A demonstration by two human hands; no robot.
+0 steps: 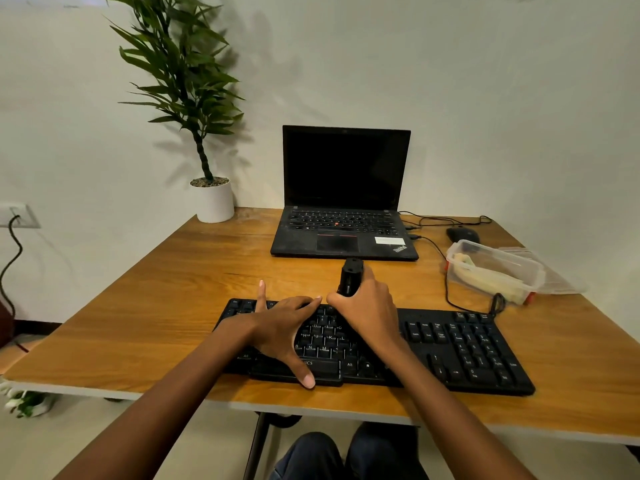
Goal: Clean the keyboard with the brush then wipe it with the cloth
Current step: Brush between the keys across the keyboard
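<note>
Black keyboard (467, 344), lower centre: splayed left hand (280, 323) apparently steadies it so the right hand (367, 306), gripping the brush (350, 277), can sweep.

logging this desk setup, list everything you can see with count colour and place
table: 1, brown wood, fills the middle of the view
keyboard: 1, black, near edge of the table
brush: 1, black, upright at the keyboard's far edge
laptop: 1, black, open with a dark screen, back centre
mouse: 1, black, right of the laptop
container: 1, clear plastic, right side, pale contents I cannot identify
cables: count unclear, black, right of the laptop
potted plant: 1, green in a white pot, back left corner
wall socket: 1, white, far left
left hand: 1, spread flat on the keyboard
right hand: 1, grips the brush
</note>
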